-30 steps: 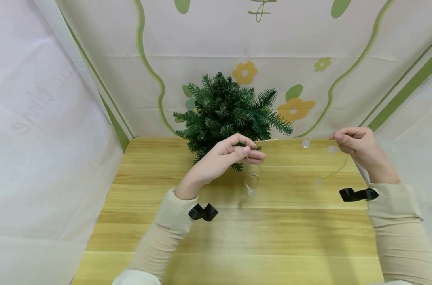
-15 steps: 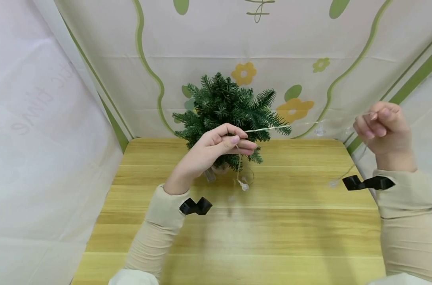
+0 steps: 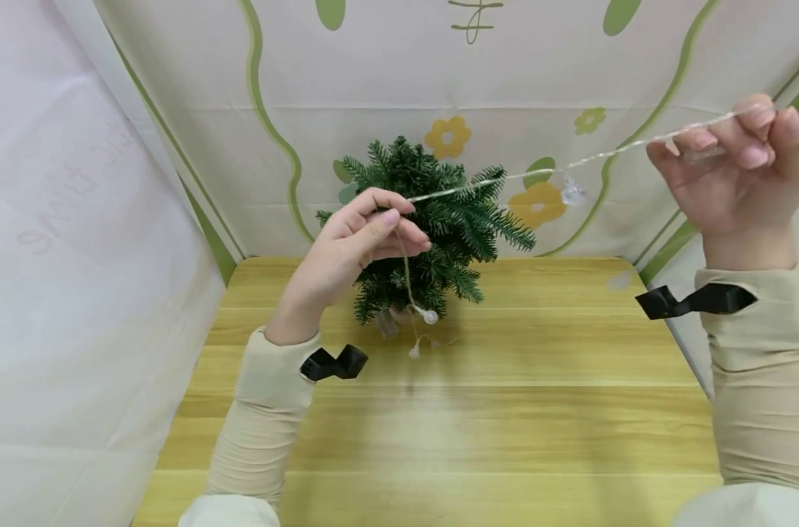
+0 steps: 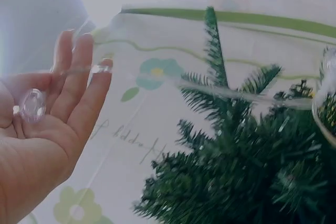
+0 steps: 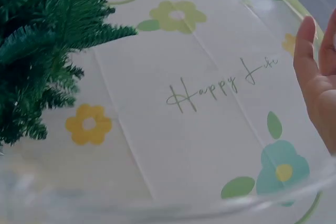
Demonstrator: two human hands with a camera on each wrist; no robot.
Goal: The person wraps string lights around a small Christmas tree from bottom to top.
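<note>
A clear wire string of fairy lights (image 3: 485, 184) runs in a slanting line between my two hands. Thumb and index finger of my left hand (image 3: 334, 252) pinch it in front of the tree's left side. Higher up at the right, my right hand (image 3: 735, 179) holds the wire between thumb and fingertips, palm toward the head camera. One clear bulb (image 3: 573, 192) hangs from the stretch between them. Below my left hand a loose tail with small bulbs (image 3: 429, 316) dangles. In the left wrist view, a bulb (image 4: 34, 104) shows against the palm. The small green artificial tree (image 3: 432, 241) stands behind the wire.
The tree stands at the back of a wooden table (image 3: 492, 432). A printed cloth (image 3: 347, 66) with flowers forms the back wall, and a white cloth (image 3: 77, 307) hangs at the left. A small pale tag (image 3: 387, 324) shows at the tree's foot.
My right hand has risen and moved right with the wire. My left hand has moved up and left. The wire between them is longer, and the dangling tail has shifted left.
</note>
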